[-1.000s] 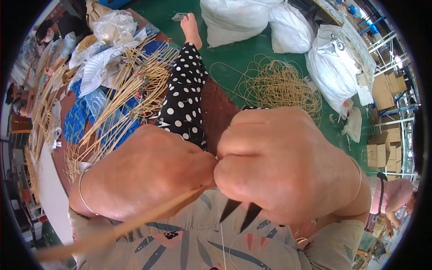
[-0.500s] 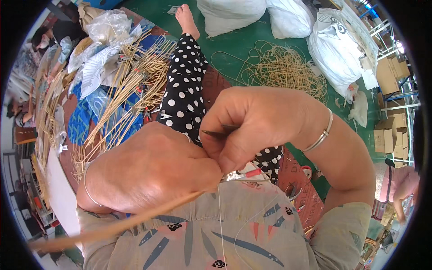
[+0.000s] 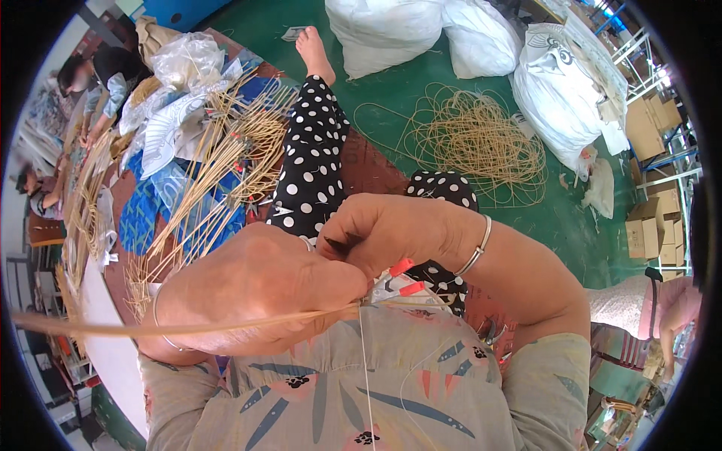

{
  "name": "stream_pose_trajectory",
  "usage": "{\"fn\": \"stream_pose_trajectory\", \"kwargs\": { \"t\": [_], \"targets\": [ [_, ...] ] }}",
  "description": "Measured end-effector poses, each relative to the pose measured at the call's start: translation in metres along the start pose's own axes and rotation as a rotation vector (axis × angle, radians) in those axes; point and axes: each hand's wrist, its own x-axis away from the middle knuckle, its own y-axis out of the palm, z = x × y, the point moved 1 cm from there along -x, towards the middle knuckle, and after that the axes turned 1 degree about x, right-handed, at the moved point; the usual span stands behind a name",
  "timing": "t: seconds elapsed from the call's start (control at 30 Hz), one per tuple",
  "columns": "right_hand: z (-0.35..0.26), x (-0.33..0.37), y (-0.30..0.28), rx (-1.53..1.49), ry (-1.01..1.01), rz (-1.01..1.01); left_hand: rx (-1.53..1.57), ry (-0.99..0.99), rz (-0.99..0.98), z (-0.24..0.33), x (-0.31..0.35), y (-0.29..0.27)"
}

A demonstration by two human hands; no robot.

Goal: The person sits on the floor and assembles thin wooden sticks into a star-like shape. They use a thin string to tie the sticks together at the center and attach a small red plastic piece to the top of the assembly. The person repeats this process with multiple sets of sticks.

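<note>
In front of my chest, my left hand is closed around a thin bamboo strip that runs out leftward. My right hand meets it, fingers pinched together. Two dark points of a tool poke out of the right fist; the rest of that tool is hidden. Just below the right fingers, by the strip's end, is a metal clip-like piece with two red tips; what it grips is covered. White thread hangs from the join down over my patterned top.
Bundled bamboo sticks lie with tools on blue sheeting at the left. A tangled coil of thin cane rests on the green floor. White sacks and cardboard boxes stand at the right. Other people sit far left and right.
My right hand has moved left and lower, closer against the left hand. Both red tips now show instead of one. The bamboo strip's outer end has risen, making it nearly level.
</note>
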Motion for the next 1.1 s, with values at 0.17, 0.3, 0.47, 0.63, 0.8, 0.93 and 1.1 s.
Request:
{"fn": "stream_pose_trajectory", "kwargs": {
  "t": [0.17,0.3,0.47,0.63,0.8,0.93,1.1],
  "targets": [
    [-0.011,0.009,-0.005,0.148,-0.047,0.226,0.049,0.032,0.127,0.0,0.006,-0.002],
    [-0.039,0.051,-0.023,0.311,-0.39,1.081,-0.044,0.026,0.356,0.0,0.011,-0.016],
    [-0.037,0.063,0.017,0.649,-1.003,0.988,0.127,-0.016,0.698,-0.017,0.007,-0.004],
    [-0.027,0.023,0.044,0.345,-0.768,0.719,0.006,-0.099,0.763,-0.023,-0.018,0.005],
    [-0.04,0.036,0.075,-0.607,-0.8,0.082,-0.057,0.128,0.659,0.011,-0.007,-0.012],
    [-0.046,0.041,0.065,0.119,-1.092,-0.113,-0.034,0.246,0.606,0.023,0.003,-0.01],
    [-0.061,0.053,0.092,1.102,-0.862,0.917,-0.092,0.388,0.752,0.022,0.007,0.002]
  ]
}}
